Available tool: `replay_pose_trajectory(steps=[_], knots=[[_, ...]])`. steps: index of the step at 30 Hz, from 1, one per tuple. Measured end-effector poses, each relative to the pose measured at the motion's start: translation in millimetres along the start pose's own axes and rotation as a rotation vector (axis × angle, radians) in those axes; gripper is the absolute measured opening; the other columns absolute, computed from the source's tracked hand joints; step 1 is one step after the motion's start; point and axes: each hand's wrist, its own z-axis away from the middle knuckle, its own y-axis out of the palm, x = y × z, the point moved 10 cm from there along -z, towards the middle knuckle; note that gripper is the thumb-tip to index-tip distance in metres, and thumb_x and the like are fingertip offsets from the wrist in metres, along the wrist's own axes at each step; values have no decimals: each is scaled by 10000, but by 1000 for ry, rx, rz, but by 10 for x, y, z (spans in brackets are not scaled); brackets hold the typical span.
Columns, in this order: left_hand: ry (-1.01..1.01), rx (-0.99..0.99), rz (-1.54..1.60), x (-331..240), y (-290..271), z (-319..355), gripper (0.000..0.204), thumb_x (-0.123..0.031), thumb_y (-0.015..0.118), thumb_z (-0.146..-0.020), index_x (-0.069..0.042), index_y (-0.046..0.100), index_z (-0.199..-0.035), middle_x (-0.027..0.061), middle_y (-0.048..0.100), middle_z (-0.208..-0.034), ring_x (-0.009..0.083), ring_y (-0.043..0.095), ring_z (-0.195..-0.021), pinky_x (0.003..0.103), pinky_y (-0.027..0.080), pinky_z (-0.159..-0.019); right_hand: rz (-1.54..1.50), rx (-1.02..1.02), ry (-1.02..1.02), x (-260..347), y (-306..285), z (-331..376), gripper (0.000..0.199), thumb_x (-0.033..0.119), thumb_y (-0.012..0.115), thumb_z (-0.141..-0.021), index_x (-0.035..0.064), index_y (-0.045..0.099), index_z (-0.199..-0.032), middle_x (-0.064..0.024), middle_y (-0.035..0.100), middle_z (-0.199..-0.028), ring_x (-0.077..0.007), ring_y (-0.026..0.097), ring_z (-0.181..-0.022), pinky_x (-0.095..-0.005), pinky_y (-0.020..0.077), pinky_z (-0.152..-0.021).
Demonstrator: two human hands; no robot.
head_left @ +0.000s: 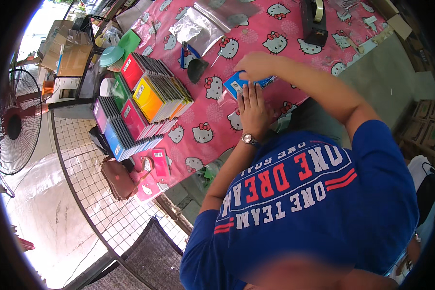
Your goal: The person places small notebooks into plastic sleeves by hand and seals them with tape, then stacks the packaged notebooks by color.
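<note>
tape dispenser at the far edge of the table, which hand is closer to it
Right. The right hand, holding the blue packet, is just below and left of the tape dispenser. The left hand lies flat farther down, nearer the person.

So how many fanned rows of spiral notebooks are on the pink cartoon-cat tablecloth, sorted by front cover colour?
Rows of spiral-bound paper notebooks, by front cover:
Red to deep pink row: 2
Green row: 1
Yellow-orange row: 1
Purple row: 1
Blue row: 1
Total: 6
</note>
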Motion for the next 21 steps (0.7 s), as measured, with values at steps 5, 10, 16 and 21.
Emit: replay_pose_trajectory(steps=[5,10,16,21], knots=[[16,-2,42,-39,-108,-75,576,-200,537,-799,-2,450,-1332,188,429,-1406,337,374,-1331,488,222,-1121,20,-343,-61,-339,-343,-610,340,244,637,-761,87,661,-1062,-107,661,-1081,-335,616,-995,-447,467,-848],[33,-41,88,81,-219,-198,409,-131,527,-814,-84,560,-1218,111,572,-1272,282,515,-1197,474,306,-1026,278,-327,177,-509,-284,-861,146,236,723,-716,135,688,-816,-73,649,-1090,-269,616,-992,-498,404,-862],[-108,-28,140,561,-153,-398,417,-87,578,-748,-55,530,-1161,158,557,-1171,312,516,-1116,481,316,-954,444,-541,-91,374,-619,1,172,207,639,-741,95,664,-869,-38,613,-942,-216,552,-1046,-512,322,-974],[-93,-337,-113,464,-528,-513,537,-149,638,-685,-39,454,-1177,164,415,-1326,351,362,-1278,603,195,-1053,464,-849,-166,466,-145,718,139,153,560,-789,112,635,-899,-11,593,-929,-165,562,-1016,-478,314,-1007]])
